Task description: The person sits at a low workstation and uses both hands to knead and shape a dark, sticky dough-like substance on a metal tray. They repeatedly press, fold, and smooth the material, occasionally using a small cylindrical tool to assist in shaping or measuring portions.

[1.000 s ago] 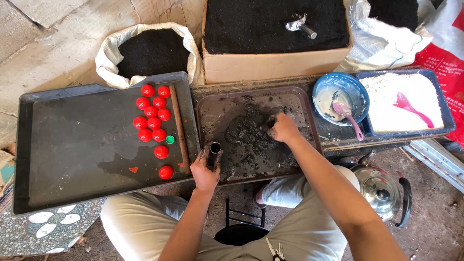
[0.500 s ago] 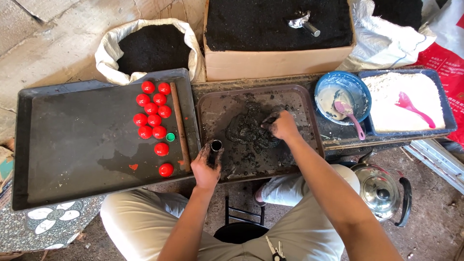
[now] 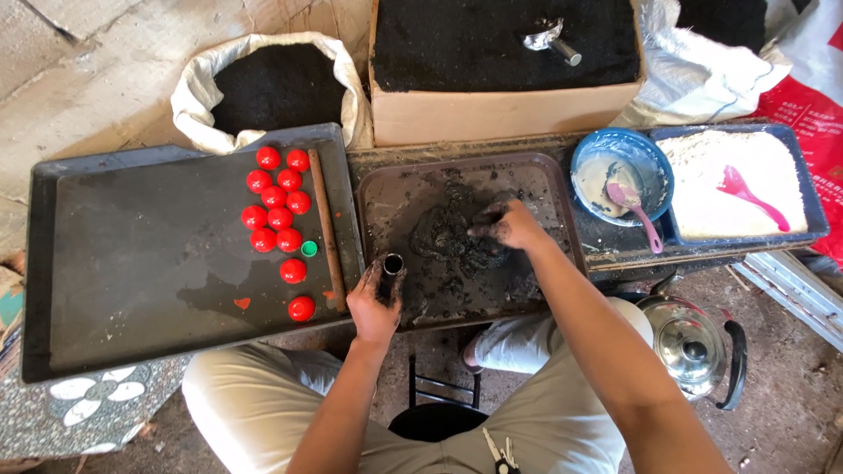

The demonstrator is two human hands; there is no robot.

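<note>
Hands work over the middle tray (image 3: 544,175). Left hand (image 3: 373,303) has its grip closed around an upright dark tube (image 3: 392,268) at the tray's near left corner. Right hand (image 3: 509,226) presses narrowed, blackened fingers into the dark paste (image 3: 448,233) heaped mid-tray. Red balls (image 3: 277,215) sit on the left tray (image 3: 132,263).

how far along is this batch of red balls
Done: about ten red balls sit in rows on the large dark tray. In hand: the left hand holds a small dark tube upright, while the right hand gathers black paste on the middle tray. Left: most of the large tray is bare, and plenty of paste remains.
</note>
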